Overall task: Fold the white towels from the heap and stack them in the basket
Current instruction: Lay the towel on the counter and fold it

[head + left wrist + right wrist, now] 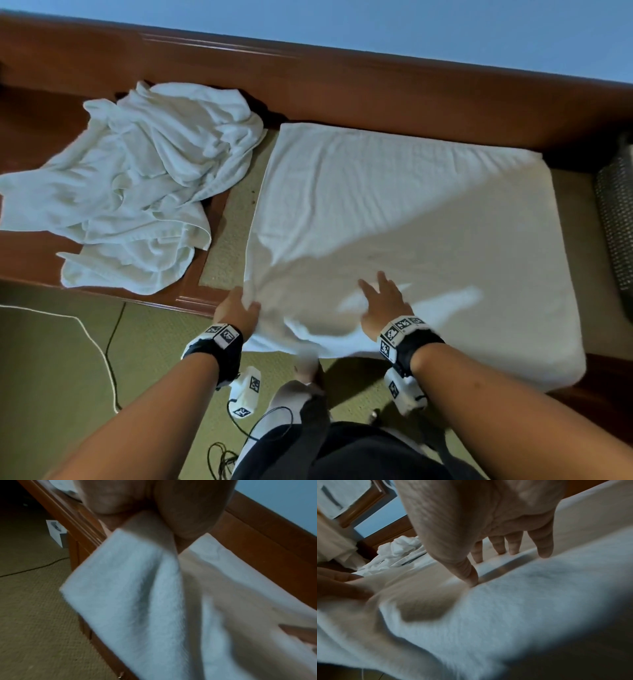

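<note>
Two hands work one white terry towel [394, 219] spread across the wooden counter [342, 85]: the left hand [236, 310] pinches its near-left corner to anchor it, the right hand [383, 305] presses flat-fingered, smoothing creases.

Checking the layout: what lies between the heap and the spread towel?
In the head view, only a bare strip of woven mat separates the heap from the spread towel.

White towel [394, 212] spread flat, near-left corner bunched, rumpled towel heap [137, 178] just left, apart.
</note>
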A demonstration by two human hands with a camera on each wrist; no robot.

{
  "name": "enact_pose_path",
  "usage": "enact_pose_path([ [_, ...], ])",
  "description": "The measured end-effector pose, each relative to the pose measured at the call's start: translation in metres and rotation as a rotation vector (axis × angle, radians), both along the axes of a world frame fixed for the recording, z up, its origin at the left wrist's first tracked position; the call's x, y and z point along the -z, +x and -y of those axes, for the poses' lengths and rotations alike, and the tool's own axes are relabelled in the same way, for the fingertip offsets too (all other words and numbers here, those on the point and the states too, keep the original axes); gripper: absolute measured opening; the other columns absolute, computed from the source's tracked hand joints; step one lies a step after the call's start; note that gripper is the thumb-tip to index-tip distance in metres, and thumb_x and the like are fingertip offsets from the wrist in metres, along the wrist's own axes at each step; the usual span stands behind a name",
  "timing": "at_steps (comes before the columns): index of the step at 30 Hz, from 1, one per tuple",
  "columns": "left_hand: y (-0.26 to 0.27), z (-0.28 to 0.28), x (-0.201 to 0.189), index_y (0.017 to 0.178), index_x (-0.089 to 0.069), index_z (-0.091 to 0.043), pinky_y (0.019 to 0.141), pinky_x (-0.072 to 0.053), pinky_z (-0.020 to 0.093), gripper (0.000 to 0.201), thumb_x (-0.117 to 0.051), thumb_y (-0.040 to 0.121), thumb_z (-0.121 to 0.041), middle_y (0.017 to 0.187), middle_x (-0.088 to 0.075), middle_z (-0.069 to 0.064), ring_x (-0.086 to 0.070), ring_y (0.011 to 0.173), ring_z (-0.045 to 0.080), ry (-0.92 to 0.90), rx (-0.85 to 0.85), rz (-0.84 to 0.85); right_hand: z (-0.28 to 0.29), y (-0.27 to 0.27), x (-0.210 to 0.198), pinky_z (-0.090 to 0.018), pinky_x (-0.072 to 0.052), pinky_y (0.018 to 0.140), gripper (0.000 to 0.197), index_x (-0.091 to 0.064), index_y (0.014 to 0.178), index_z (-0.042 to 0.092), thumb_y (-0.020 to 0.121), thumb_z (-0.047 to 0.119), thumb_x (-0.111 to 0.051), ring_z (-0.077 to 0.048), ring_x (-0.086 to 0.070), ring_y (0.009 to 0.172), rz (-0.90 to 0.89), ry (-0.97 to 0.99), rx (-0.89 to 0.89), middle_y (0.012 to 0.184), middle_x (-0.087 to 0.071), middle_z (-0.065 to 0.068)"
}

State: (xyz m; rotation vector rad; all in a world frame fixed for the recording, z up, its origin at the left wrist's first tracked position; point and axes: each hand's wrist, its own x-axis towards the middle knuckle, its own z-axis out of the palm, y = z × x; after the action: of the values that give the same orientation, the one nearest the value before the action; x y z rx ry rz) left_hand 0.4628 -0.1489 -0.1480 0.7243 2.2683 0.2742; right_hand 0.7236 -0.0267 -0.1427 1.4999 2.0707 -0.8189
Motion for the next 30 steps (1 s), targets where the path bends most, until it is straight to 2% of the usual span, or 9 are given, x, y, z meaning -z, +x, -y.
enact_pose_path([
  [3, 0.051, -0.025, -0.024, 0.134, -0.046, -0.012, 0.092, -0.047, 0.043, 0.040, -0.053, 0.097, -0.025, 0.122, -0.063, 0.022, -0.060, 0.110, 0.041, 0.100, 0.003, -0.010, 0.001, 0.047, -0.005, -0.049, -0.029, 0.118, 0.069, -0.020, 0.155, 0.037, 0.096, 0.020, -0.050, -0.027, -0.008, 0.153, 0.014, 0.010, 0.074, 0.166, 0.007, 0.002],
  [6, 0.138, -0.061, -0.049, 0.135, -0.041, -0.016, 0.084, -0.046, 0.039, 0.038, -0.048, 0.099, -0.024, 0.119, -0.063, 0.020, -0.061, 0.107, 0.041, 0.170, 0.170, 0.058, 0.006, 0.102, -0.010, -0.039, -0.033, 0.116, 0.052, -0.037, 0.150, 0.027, 0.099, 0.029, -0.051, -0.027, -0.030, 0.146, -0.080, 0.031, 0.282, 0.162, -0.019, -0.005],
  [10, 0.267, -0.082, -0.061, 0.143, -0.035, -0.023, 0.082, -0.048, 0.035, 0.048, -0.051, 0.098, -0.021, 0.121, -0.063, 0.014, -0.063, 0.106, 0.035, 0.156, 0.456, 0.344, 0.014, 0.173, -0.018, -0.034, -0.043, 0.102, 0.035, -0.055, 0.134, 0.021, 0.100, 0.023, -0.049, -0.030, -0.055, 0.122, -0.186, 0.129, 0.672, 0.143, -0.044, -0.011],
  [13, 0.318, -0.067, -0.045, 0.142, -0.046, -0.024, 0.075, -0.060, 0.036, 0.046, -0.052, 0.098, -0.015, 0.104, -0.065, 0.003, -0.070, 0.083, 0.025, 0.076, 0.540, 0.592, 0.027, 0.223, -0.017, -0.032, -0.044, 0.097, 0.033, -0.059, 0.128, 0.019, 0.098, 0.018, -0.047, -0.030, -0.058, 0.118, -0.153, 0.142, 0.766, 0.137, -0.051, -0.012],
  [16, 0.305, -0.053, -0.022, 0.135, -0.052, -0.024, 0.084, -0.054, 0.036, 0.042, -0.058, 0.093, -0.023, 0.125, -0.056, 0.007, -0.061, 0.101, 0.027, 0.146, 0.318, 0.268, 0.042, 0.251, -0.014, -0.030, -0.044, 0.095, 0.035, -0.058, 0.132, 0.021, 0.098, 0.020, -0.048, -0.027, -0.059, 0.116, -0.168, 0.093, 0.732, 0.135, -0.056, -0.008],
  [19, 0.274, -0.034, 0.001, 0.144, -0.035, -0.018, 0.106, -0.035, 0.046, 0.073, -0.072, 0.081, -0.029, 0.145, -0.030, 0.014, -0.037, 0.127, 0.038, 0.110, -0.046, -0.083, 0.049, 0.252, -0.012, -0.029, -0.045, 0.096, 0.038, -0.053, 0.135, 0.023, 0.097, 0.027, -0.053, -0.023, -0.059, 0.116, -0.259, 0.037, 0.682, 0.132, -0.058, -0.005],
  [22, 0.263, -0.022, 0.009, 0.150, -0.018, -0.016, 0.108, -0.034, 0.047, 0.105, -0.084, 0.071, -0.036, 0.149, -0.021, 0.015, -0.035, 0.129, 0.041, 0.065, -0.263, -0.009, 0.049, 0.233, -0.011, -0.030, -0.046, 0.096, 0.048, -0.046, 0.141, 0.022, 0.096, 0.030, -0.060, -0.022, -0.058, 0.115, -0.337, -0.055, 0.620, 0.129, -0.060, -0.002],
  [25, 0.251, -0.021, 0.025, 0.141, -0.027, -0.009, 0.099, -0.043, 0.042, 0.092, -0.085, 0.073, -0.031, 0.138, -0.044, 0.019, -0.054, 0.117, 0.037, 0.122, -0.488, 0.191, 0.042, 0.210, -0.004, -0.031, -0.047, 0.088, 0.062, -0.035, 0.147, 0.020, 0.092, 0.028, -0.063, -0.023, -0.058, 0.109, -0.365, -0.150, 0.657, 0.128, -0.059, -0.004],
  [30, 0.226, 0.000, 0.032, 0.117, -0.065, -0.005, 0.077, -0.049, 0.035, 0.042, -0.067, 0.090, -0.037, 0.110, -0.069, 0.012, -0.063, 0.090, 0.028, 0.043, -0.063, 0.220, 0.040, 0.179, 0.009, -0.038, -0.050, 0.093, 0.061, -0.036, 0.135, 0.021, 0.083, 0.023, -0.069, -0.031, -0.057, 0.111, -0.280, 0.016, 0.842, 0.125, -0.054, -0.010],
])
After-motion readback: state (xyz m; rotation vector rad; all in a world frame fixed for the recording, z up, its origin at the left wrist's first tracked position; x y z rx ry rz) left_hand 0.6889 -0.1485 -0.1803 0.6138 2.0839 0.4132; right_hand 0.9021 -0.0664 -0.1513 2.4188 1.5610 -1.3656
